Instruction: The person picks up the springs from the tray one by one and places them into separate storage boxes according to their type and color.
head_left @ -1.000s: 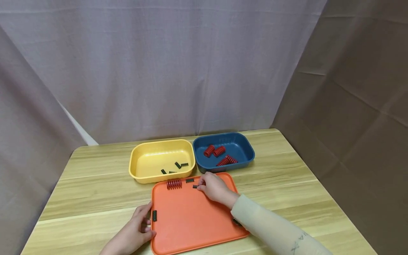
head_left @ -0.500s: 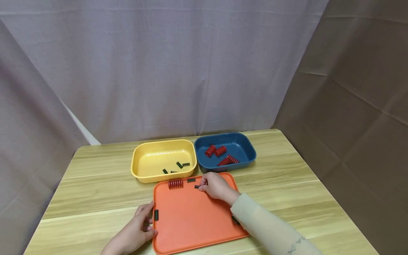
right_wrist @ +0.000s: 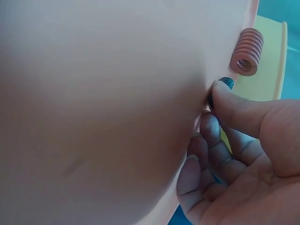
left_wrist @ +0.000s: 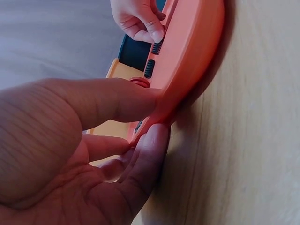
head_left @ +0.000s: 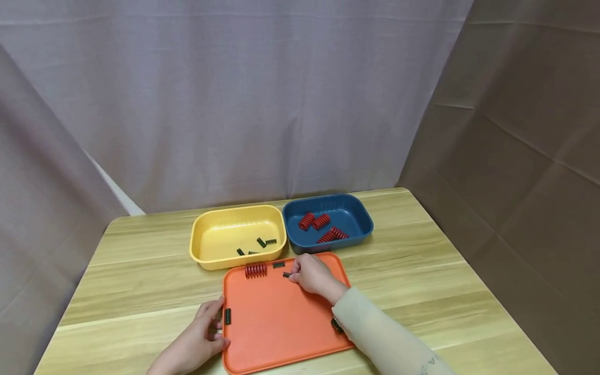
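Observation:
An orange tray [head_left: 281,333] lies on the table. My left hand [head_left: 194,338] grips its left rim, the thumb and fingers [left_wrist: 150,136] pressed to the edge. Near the tray's far side my right hand [head_left: 314,273] pinches a small dark spring [head_left: 286,274] between thumb and fingertips, low over the tray. Just beyond it lies another small dark spring [head_left: 278,265], with a large red spring [head_left: 255,271] to its left along the far rim. One more dark spring [head_left: 227,316] sits along the left rim. Beside the right sleeve, a dark spring [head_left: 336,326] is partly hidden.
Behind the tray stands a yellow box [head_left: 206,259] with several small dark springs in its front right part. A blue box [head_left: 328,248] touches its right side and holds several red springs. Grey curtain [head_left: 234,104] hangs behind the wooden table [head_left: 436,291].
The right forearm has shifted slightly, so more of the dark spring beside the sleeve shows. Both hands keep their places on the tray's rim and the small spring.

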Tool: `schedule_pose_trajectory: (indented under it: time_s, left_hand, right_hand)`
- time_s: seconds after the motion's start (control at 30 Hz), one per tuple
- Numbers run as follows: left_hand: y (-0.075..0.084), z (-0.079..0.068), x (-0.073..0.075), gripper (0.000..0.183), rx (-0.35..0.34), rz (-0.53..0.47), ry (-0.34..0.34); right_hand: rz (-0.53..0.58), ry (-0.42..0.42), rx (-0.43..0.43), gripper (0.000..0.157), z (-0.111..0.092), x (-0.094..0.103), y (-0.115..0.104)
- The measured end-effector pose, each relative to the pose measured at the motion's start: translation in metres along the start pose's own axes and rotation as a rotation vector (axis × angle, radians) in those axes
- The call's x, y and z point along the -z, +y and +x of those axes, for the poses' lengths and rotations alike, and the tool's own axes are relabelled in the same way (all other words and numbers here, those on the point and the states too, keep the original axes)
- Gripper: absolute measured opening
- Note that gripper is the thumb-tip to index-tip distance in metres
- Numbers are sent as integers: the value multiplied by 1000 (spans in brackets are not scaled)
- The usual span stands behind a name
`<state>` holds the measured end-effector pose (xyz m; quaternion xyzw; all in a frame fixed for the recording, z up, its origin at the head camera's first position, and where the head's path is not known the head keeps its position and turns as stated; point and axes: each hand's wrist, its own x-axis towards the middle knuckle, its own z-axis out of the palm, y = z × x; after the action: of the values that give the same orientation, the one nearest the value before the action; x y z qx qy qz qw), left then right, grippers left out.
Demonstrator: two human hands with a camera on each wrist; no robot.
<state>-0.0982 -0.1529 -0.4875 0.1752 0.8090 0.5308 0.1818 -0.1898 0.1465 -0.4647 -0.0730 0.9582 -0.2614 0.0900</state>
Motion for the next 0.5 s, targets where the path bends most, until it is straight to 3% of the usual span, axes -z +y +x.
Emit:
schedule_pose_trajectory:
  time_s: [0.3,0.5]
  left_hand:
    - [1,3,-2,89,33,-10,24]
    - [-3,1,-1,89,16,-10,28]
  right_hand:
    - [-14,-48,-70,20,-4,1,-5]
    - [89,-71,32,17,-11,2,-14]
